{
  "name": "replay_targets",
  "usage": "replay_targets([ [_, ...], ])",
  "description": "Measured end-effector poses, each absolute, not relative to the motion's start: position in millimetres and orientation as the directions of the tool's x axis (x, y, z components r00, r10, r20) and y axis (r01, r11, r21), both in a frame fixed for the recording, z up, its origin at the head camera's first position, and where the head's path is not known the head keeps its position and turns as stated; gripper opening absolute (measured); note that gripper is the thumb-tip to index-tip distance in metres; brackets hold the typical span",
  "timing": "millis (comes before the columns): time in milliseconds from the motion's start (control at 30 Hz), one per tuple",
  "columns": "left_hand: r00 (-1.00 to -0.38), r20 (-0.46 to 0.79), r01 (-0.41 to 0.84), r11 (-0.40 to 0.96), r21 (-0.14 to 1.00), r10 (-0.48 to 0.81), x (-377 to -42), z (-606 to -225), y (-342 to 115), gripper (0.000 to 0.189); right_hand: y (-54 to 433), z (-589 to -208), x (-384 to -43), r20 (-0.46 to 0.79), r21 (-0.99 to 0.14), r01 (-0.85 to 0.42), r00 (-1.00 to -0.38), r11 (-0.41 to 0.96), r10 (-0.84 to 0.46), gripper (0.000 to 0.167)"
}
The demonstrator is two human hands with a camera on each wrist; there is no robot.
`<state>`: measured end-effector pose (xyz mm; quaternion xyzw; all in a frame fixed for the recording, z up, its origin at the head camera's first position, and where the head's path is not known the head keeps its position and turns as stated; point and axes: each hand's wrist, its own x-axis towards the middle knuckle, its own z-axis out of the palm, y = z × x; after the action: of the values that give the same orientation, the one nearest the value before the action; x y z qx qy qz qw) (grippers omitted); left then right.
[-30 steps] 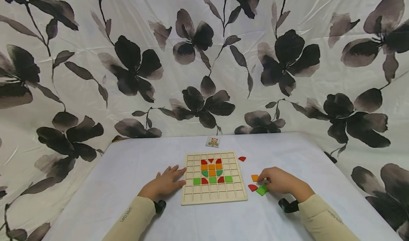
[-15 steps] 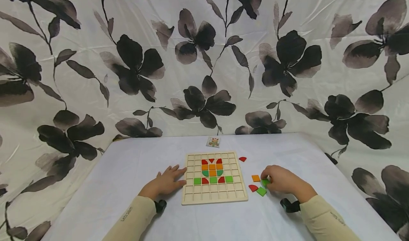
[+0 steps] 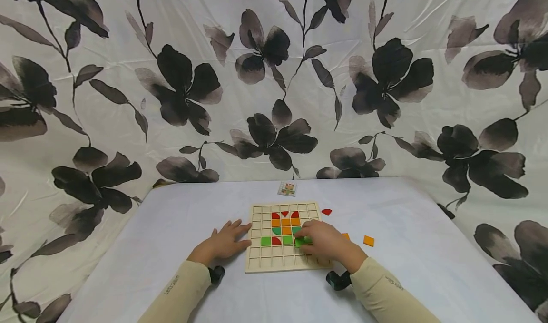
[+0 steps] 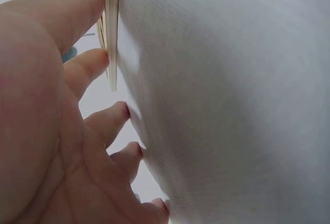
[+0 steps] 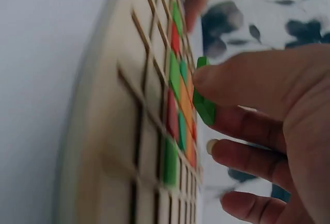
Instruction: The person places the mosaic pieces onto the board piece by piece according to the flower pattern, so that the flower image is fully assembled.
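Observation:
My left hand (image 3: 227, 241) lies with fingers spread at the left edge of the wooden grid board (image 3: 265, 265). In the left wrist view, its thumb and index finger touch the board's side (image 4: 111, 33), while the other fingertips rest on the cloth. Over the right half of the board, my right hand (image 3: 323, 239) pinches a green tile (image 5: 204, 100) between thumb and index finger. Set in the grid are red pieces (image 3: 276, 240), orange squares (image 3: 286, 230), green squares (image 3: 266, 241) and dark green rounded pieces (image 3: 276, 230), partly hidden by my right hand.
A small pattern card (image 3: 287, 189) lies behind the board on the white-covered table (image 3: 192, 218). To the right are a loose red piece (image 3: 327, 212) and an orange square (image 3: 368, 240); another orange tile (image 3: 346, 237) shows behind my right hand. Flowered fabric (image 3: 274, 75) hangs at the back.
My right hand has picked up a green tile from the loose pieces and moved left over the board with it. An orange square formerly under that hand now shows. My left hand stays put.

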<state>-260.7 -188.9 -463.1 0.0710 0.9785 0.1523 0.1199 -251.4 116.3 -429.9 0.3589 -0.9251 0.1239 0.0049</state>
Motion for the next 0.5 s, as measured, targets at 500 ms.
replay_targets([
  [500, -0.961, -0.215, 0.102, 0.944, 0.314, 0.175, -257.0, -459.6, -187.3, 0.063, 83.9, -445.4, -249.7, 0.085, -0.308, -0.666, -0.73, 0.679, -0.678, 0.017],
])
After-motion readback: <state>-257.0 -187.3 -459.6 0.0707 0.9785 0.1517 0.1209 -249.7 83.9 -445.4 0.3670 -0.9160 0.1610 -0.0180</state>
